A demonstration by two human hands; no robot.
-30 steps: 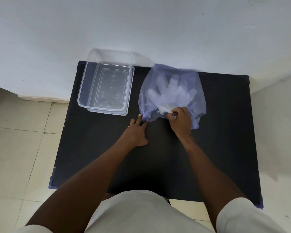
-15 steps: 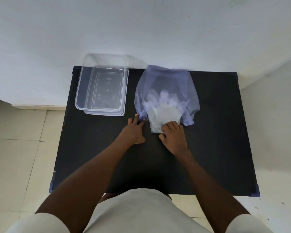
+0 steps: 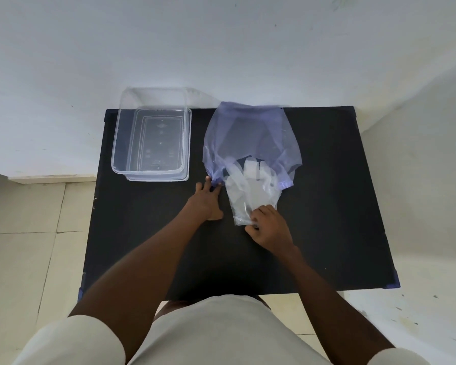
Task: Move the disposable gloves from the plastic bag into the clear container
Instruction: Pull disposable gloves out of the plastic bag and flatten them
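A bluish see-through plastic bag (image 3: 250, 135) lies flat on the black table (image 3: 327, 219), its mouth facing me. A stack of clear disposable gloves (image 3: 250, 193) sticks mostly out of that mouth, with only the fingertips still inside. My right hand (image 3: 270, 229) pinches the gloves by the cuff end. Fingers of my left hand (image 3: 207, 200) press down on the bag's near left corner. The clear container (image 3: 121, 143) stands open at the table's far left, nothing visible in it.
A white wall runs right behind the table's far edge. Tiled floor lies to the left and right of the table. My light-coloured shorts cover the table's near edge.
My right hand has drawn the gloves toward me, from inside the bag until most of them lie outside its mouth. My left hand has stayed on the bag's corner.
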